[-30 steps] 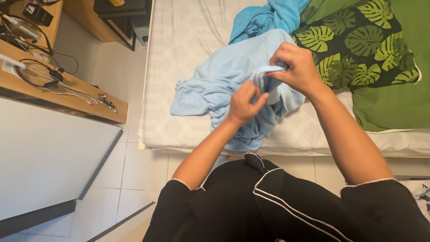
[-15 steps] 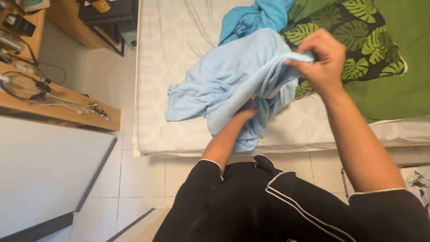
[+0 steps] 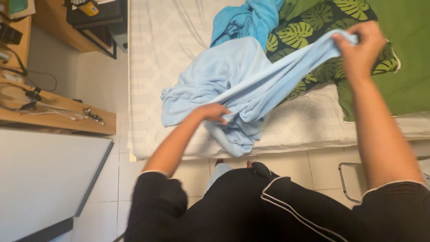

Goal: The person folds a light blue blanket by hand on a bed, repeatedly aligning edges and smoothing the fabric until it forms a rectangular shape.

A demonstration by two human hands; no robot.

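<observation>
Since 0.5 s ago my right hand [image 3: 360,49] pulled the light blue cloth [image 3: 233,85] edge further up and right, pinched tight, left hand [image 3: 214,112] gripping its bunched lower part, cloth stretched btwn hands over the bed [image 3: 152,67], beside the leaf-print blanket [image 3: 304,27].

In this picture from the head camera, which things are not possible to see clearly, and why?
- Left hand: fingertips buried in the light blue cloth, so its grip is hidden.
- Right hand: blurred; the cloth edge it pinches is unclear.
- Leaf-print pillow: partly covered by the cloth and cut off by the top edge.
- Small items on the wooden shelf: too small to identify.
- Metal frame: hidden behind the right arm.
</observation>
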